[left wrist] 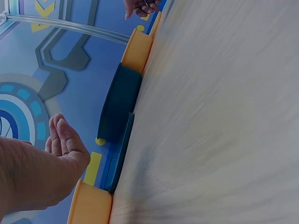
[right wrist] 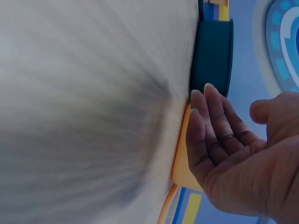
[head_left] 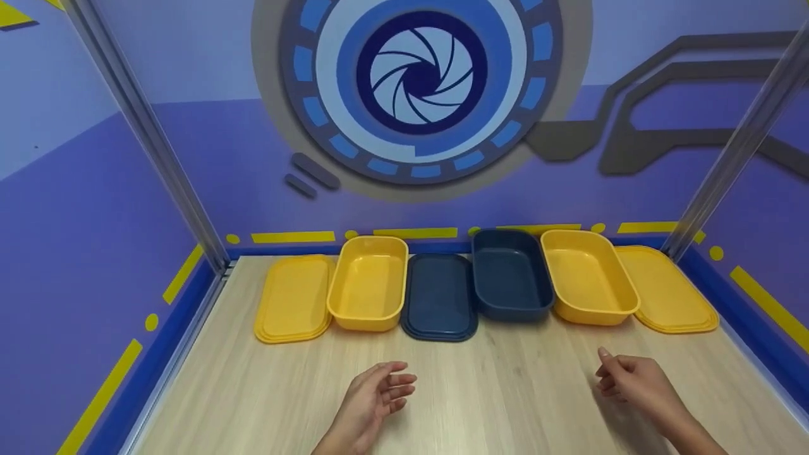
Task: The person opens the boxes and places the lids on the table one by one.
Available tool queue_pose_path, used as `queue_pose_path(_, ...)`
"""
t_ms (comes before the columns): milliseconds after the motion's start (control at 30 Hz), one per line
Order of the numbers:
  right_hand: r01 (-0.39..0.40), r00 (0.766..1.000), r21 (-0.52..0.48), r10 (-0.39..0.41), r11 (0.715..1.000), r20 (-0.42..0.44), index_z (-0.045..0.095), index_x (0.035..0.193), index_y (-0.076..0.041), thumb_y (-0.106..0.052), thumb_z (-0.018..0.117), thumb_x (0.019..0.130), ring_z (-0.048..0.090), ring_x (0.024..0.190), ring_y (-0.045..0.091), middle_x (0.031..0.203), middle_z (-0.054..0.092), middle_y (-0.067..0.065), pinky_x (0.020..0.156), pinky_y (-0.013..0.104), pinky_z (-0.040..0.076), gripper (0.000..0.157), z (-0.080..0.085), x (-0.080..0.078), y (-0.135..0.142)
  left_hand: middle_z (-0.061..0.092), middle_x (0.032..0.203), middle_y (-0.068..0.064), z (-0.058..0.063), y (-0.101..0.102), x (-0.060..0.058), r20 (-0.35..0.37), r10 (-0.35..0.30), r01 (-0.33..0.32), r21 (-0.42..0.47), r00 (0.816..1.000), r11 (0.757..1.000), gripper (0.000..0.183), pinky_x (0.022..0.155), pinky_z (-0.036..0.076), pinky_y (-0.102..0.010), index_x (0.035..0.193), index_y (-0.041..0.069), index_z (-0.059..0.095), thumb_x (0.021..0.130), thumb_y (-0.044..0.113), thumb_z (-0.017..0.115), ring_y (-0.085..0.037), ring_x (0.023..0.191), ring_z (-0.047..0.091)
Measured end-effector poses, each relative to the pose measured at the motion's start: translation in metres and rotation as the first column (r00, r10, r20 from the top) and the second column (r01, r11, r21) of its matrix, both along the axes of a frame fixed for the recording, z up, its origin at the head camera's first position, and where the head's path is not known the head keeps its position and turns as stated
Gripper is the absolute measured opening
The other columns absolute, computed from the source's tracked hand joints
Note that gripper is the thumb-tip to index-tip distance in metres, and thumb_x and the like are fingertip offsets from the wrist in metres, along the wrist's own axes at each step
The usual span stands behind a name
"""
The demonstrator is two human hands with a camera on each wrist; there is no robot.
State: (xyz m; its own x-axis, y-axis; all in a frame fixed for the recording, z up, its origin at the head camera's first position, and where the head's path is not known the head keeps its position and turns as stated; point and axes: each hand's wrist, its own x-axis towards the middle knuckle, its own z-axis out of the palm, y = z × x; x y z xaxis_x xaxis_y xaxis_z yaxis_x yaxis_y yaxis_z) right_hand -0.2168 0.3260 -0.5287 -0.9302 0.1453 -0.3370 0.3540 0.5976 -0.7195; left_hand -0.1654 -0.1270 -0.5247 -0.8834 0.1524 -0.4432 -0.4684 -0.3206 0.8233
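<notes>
Both hands hover over the front part of the table, holding nothing. My left hand (head_left: 373,401) has loosely bent fingers and is nearest the dark blue lid (head_left: 440,297). My right hand (head_left: 641,385), fingers relaxed and curving, is in front of the right yellow box (head_left: 594,313). Between that box and the dark lid stands a dark blue box (head_left: 512,309). Farther left are another yellow box (head_left: 365,319) and a yellow lid (head_left: 294,300). A second yellow lid (head_left: 676,291) lies at the far right, partly beneath the right box's edge. The boxes look uncovered, with nothing inside.
The row stands along the back of the wooden table (head_left: 493,392), close to the printed back wall (head_left: 208,158). Side walls with metal corner posts (head_left: 152,133) close off the left and right. Bare wood shows around both hands.
</notes>
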Motion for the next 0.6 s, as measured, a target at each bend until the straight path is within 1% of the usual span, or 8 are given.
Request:
queue_pose_path(100,-0.038,0.999,0.044,0.039,0.998,-0.027,0.071,0.096,-0.002,-0.071,0.044,0.094,0.066,0.075,0.013,0.080,0.072,0.002,0.067,0.030,0.056,0.074,-0.001,0.003,-0.009,0.071,0.111,-0.007,0.001,-0.001,-0.001,0.007,0.004,-0.004,-0.003,1.000,1.000,0.043,0.085,0.055,-0.031,0.134,0.003,0.054,0.104,0.033,0.047,-0.017,0.099,0.069)
queue_pose_path(167,-0.059,0.996,0.078,0.064,0.995,-0.061,0.072,0.093,-0.004,-0.068,0.045,0.095,0.064,0.074,0.012,0.079,0.072,0.002,0.065,0.028,0.053,0.069,-0.002,0.005,-0.014,0.071,0.111,-0.007,0.001,-0.002,-0.001,0.010,0.005,-0.005,-0.008,1.000,1.000,0.042,0.087,0.054,-0.032,0.135,0.003,0.054,0.105,0.032,0.046,-0.017,0.099,0.069)
queue_pose_path(333,-0.112,0.979,0.155,0.136,0.982,-0.154,0.073,0.088,-0.010,-0.060,0.049,0.098,0.062,0.070,0.011,0.075,0.071,0.000,0.065,0.024,0.048,0.056,-0.005,0.009,-0.026,0.071,0.113,-0.008,0.001,-0.005,-0.001,0.007,0.006,-0.006,-0.020,1.000,1.000,0.041,0.088,0.054,-0.033,0.134,0.004,0.054,0.105,0.032,0.045,-0.017,0.100,0.068)
queue_pose_path(400,-0.125,0.975,0.156,0.150,0.980,-0.165,0.073,0.087,-0.011,-0.058,0.050,0.098,0.062,0.070,0.011,0.075,0.071,0.000,0.065,0.023,0.047,0.053,-0.007,0.010,-0.030,0.071,0.113,-0.008,0.000,-0.005,-0.001,0.002,0.005,-0.005,-0.022,1.000,1.000,0.041,0.088,0.054,-0.033,0.134,0.004,0.054,0.105,0.032,0.045,-0.017,0.100,0.068)
queue_pose_path(600,-0.146,0.972,0.146,0.170,0.978,-0.164,0.073,0.087,-0.012,-0.056,0.052,0.098,0.059,0.068,0.009,0.075,0.070,0.000,0.065,0.022,0.047,0.050,-0.011,0.012,-0.038,0.071,0.111,-0.007,-0.001,-0.006,-0.002,0.002,-0.005,0.005,-0.037,1.000,0.999,0.042,0.089,0.054,-0.035,0.135,0.003,0.054,0.105,0.031,0.045,-0.019,0.102,0.069)
